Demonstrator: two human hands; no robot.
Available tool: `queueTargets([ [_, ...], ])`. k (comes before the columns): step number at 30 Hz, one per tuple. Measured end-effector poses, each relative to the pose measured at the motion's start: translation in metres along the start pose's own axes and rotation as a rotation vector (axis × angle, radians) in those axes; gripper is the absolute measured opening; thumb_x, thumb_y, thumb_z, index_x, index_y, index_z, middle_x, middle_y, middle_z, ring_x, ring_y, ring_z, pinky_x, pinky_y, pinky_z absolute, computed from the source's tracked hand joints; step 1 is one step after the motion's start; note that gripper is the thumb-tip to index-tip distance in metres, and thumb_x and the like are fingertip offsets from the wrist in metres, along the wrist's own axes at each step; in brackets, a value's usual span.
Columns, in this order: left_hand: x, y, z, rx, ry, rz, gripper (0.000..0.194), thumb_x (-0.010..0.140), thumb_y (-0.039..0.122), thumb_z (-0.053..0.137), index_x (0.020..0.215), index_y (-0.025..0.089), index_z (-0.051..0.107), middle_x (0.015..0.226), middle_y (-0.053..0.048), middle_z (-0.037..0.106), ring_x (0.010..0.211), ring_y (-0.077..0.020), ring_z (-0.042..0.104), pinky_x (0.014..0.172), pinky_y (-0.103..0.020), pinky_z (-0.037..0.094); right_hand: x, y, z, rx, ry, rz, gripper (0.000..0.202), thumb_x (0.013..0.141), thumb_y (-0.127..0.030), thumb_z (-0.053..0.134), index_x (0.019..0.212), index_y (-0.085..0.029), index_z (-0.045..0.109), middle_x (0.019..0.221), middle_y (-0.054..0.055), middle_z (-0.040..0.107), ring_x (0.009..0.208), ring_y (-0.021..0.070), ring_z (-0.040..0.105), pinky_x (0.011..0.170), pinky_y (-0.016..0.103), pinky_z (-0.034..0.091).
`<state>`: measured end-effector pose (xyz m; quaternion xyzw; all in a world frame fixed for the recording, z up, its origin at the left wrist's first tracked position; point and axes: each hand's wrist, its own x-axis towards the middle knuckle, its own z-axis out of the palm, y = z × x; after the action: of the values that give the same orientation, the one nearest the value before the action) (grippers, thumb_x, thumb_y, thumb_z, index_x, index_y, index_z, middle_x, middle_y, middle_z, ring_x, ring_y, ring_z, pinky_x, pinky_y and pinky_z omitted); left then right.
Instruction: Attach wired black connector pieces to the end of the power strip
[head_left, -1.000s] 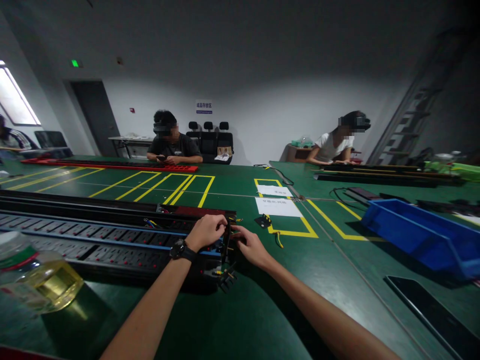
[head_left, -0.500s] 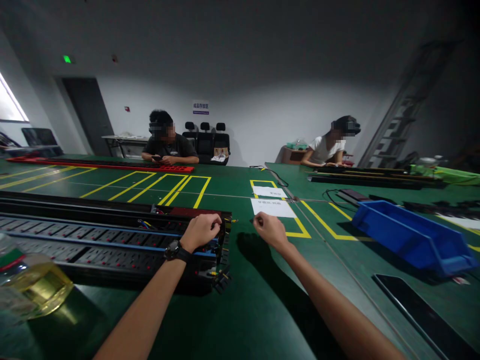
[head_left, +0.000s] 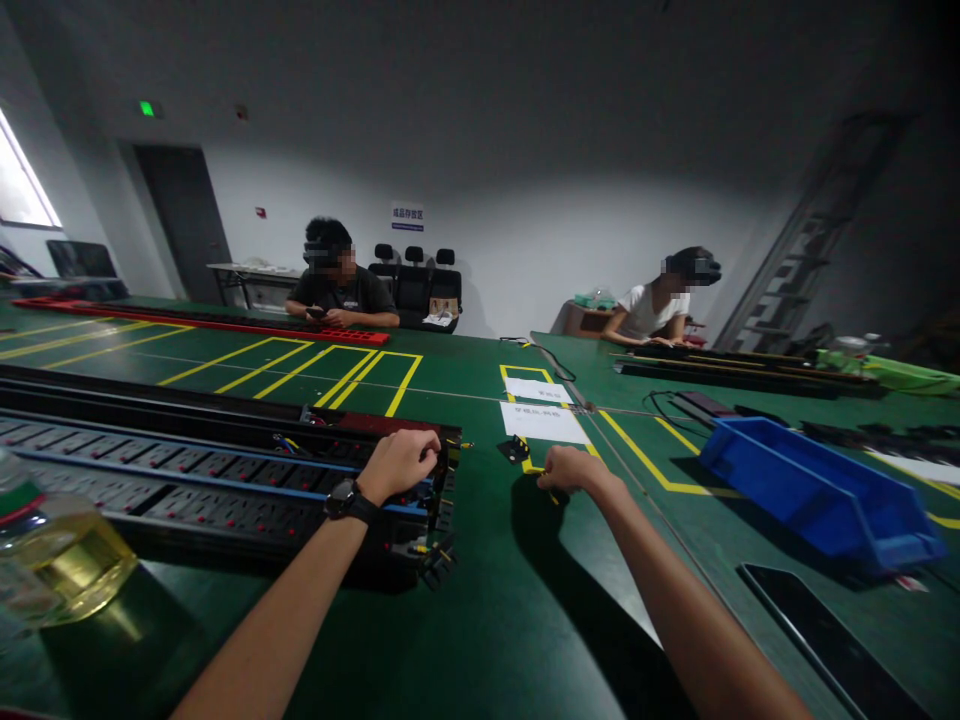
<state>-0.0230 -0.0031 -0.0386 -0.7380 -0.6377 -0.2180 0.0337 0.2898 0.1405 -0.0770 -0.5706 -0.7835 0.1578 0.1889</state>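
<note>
My left hand (head_left: 401, 465), with a black watch on its wrist, has its fingers curled over the right end of a long black socket strip assembly (head_left: 225, 485). What the fingers grip there is hidden. Loose wires and small black connectors (head_left: 439, 563) stick out at that end. My right hand (head_left: 570, 470) is closed just over the table, thumb and fingers together, and a small yellow and black bit (head_left: 553, 496) shows below the fingertips. Left of it, a small black part (head_left: 514, 450) lies on the green surface beside a white paper label (head_left: 546, 423).
To the right stand a blue bin (head_left: 817, 490) and a phone (head_left: 832, 640). A bottle of yellow liquid (head_left: 67, 550) is at the left. Yellow tape outlines mark the table (head_left: 480, 620). Two people sit across it, near a red rail (head_left: 330, 331) and black strips (head_left: 742, 372).
My right hand has moved right and slightly toward me. The small black part now shows on the table where that hand was. My left hand has stayed at the strip's end.
</note>
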Motion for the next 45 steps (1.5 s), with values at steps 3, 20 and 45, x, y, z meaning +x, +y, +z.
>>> queueTargets([
  [3,0.0,-0.001,0.002,0.007,-0.003,0.001,0.021,0.09,0.023,0.053,0.097,0.026,0.073,0.096,-0.002,0.079,0.091,-0.0217,0.074,0.076,-0.027,0.051,-0.002,-0.014,-0.005,-0.266,-0.212,0.023,0.015,0.065,-0.012,0.075,0.078,-0.019,0.075,0.079,0.009,0.074,0.073,0.0224,0.068,0.065,0.029,0.044],
  [20,0.0,0.0,0.001,0.013,-0.009,0.002,0.02,0.088,0.023,0.054,0.094,0.025,0.073,0.094,-0.002,0.079,0.088,-0.0203,0.073,0.074,-0.026,0.05,-0.017,-0.066,0.036,0.087,-0.01,-0.554,0.019,0.088,-0.02,0.069,0.106,-0.02,0.075,0.093,0.003,0.075,0.089,0.0204,0.065,0.077,0.029,0.044],
  [45,0.0,0.0,0.002,0.013,-0.011,-0.009,0.021,0.088,0.023,0.053,0.095,0.026,0.072,0.095,-0.002,0.079,0.087,-0.0206,0.073,0.073,-0.027,0.05,-0.023,-0.072,0.082,-0.237,0.44,-0.668,0.017,0.102,-0.018,0.056,0.102,-0.021,0.072,0.093,0.006,0.069,0.091,0.022,0.057,0.081,0.032,0.04],
])
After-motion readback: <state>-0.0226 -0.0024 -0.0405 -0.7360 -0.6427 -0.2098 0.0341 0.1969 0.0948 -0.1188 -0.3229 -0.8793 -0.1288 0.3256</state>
